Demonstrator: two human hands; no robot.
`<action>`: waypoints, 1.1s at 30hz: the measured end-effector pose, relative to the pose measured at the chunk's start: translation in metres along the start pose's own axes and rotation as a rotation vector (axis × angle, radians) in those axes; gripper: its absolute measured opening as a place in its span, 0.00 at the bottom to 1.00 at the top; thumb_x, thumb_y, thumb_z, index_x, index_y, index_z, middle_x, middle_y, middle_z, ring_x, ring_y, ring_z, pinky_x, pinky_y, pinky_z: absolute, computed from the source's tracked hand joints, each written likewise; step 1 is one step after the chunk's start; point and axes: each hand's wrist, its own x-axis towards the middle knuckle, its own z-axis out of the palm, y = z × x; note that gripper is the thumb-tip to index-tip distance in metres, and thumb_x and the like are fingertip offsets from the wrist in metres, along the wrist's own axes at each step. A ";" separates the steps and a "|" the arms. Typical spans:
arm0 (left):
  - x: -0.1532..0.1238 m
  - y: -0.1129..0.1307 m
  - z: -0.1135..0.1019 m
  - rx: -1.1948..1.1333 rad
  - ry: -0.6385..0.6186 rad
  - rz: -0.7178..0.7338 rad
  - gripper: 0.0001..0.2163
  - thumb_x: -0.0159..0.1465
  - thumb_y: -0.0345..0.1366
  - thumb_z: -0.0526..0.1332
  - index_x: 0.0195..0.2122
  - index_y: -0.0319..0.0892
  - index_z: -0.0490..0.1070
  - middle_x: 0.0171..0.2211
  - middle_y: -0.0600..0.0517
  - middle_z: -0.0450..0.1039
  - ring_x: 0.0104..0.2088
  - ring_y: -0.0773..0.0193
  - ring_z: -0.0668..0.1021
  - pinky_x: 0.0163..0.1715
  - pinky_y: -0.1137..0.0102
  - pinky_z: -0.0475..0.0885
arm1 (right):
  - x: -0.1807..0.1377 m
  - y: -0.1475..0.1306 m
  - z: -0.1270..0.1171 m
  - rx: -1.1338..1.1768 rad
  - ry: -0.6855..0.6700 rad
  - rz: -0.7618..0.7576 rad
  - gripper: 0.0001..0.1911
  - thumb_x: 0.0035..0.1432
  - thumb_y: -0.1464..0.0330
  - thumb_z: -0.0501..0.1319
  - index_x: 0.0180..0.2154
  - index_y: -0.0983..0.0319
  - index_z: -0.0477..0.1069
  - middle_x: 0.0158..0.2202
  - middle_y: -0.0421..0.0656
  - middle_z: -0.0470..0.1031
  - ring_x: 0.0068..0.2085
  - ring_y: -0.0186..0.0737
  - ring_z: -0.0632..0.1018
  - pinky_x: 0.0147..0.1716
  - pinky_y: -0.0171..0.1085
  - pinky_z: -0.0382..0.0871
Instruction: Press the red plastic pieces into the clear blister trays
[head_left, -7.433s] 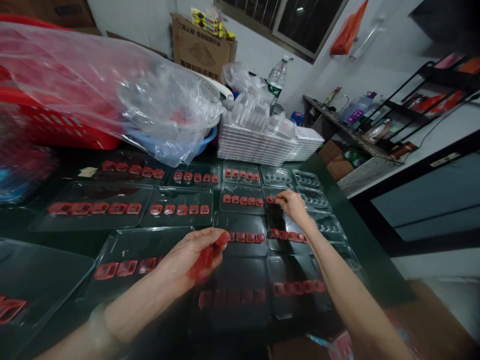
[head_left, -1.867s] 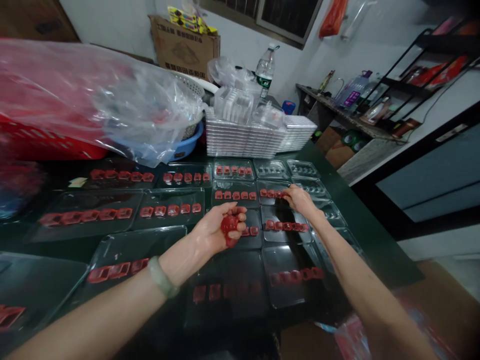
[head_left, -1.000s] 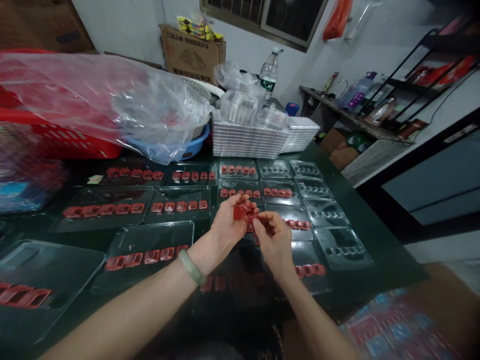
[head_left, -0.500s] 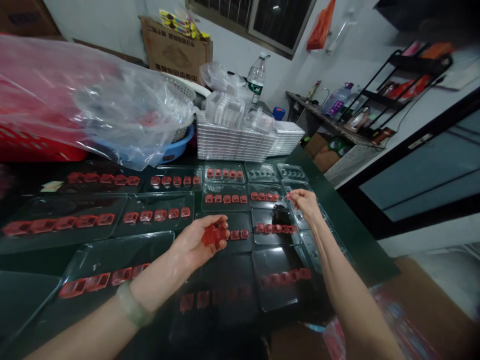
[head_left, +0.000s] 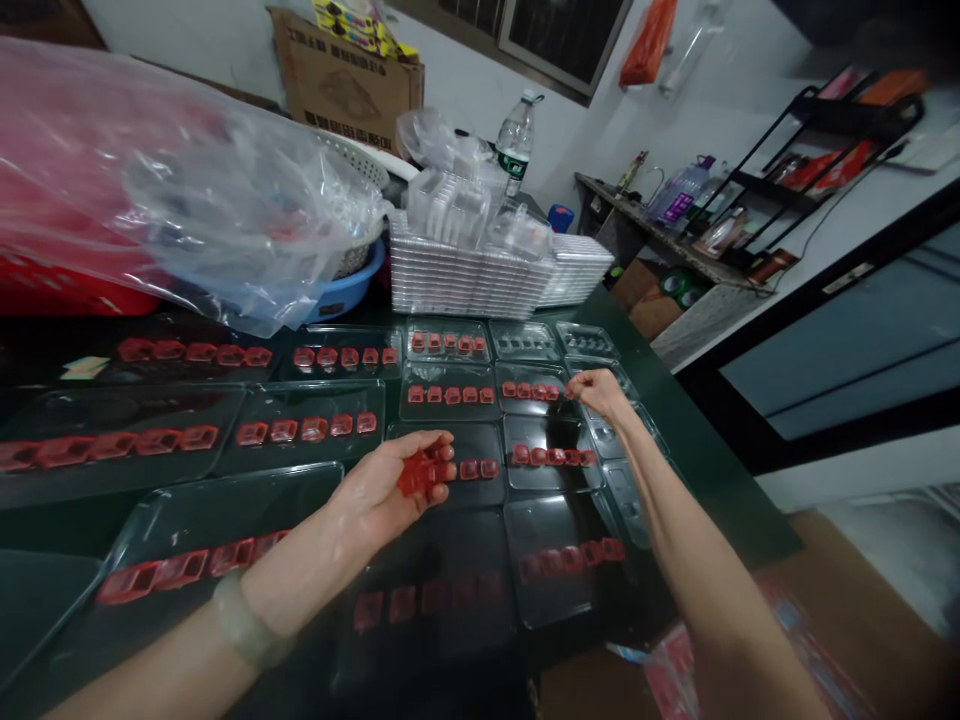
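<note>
My left hand (head_left: 386, 492), palm up with curled fingers, cups several small red translucent plastic pieces (head_left: 420, 476). It hovers over a clear tray (head_left: 480, 440) that carries a row of the same pieces. Farther right, my right hand (head_left: 598, 390) is closed in a pinch at the right end of a row of red pieces (head_left: 529, 391) in another clear tray (head_left: 517, 408). A bit of red shows at its fingertips. Two clear trays behind, the nearer one (head_left: 523, 341) and the one to its right (head_left: 586, 341), have moulded hollows with no red pieces in them.
More clear trays with red rows (head_left: 304, 430) cover the dark green table (head_left: 701, 480). At the back stand stacked clear trays (head_left: 465, 275), a water bottle (head_left: 516, 140), a blue basin (head_left: 349, 290) under a plastic bag (head_left: 247, 220), and a cardboard box (head_left: 349, 90).
My right hand has moved slightly left, from the rightmost column of trays to the end of the red row beside it. My left hand stays nearly in place. The view has shifted a little.
</note>
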 end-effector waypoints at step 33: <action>-0.010 -0.011 0.015 -0.097 -0.173 0.041 0.08 0.51 0.21 0.53 0.31 0.31 0.68 0.30 0.42 0.70 0.36 0.51 0.75 0.34 0.62 0.71 | -0.023 -0.009 -0.006 -0.530 0.070 -0.281 0.27 0.49 0.70 0.57 0.52 0.66 0.58 0.31 0.48 0.73 0.32 0.41 0.73 0.30 0.34 0.62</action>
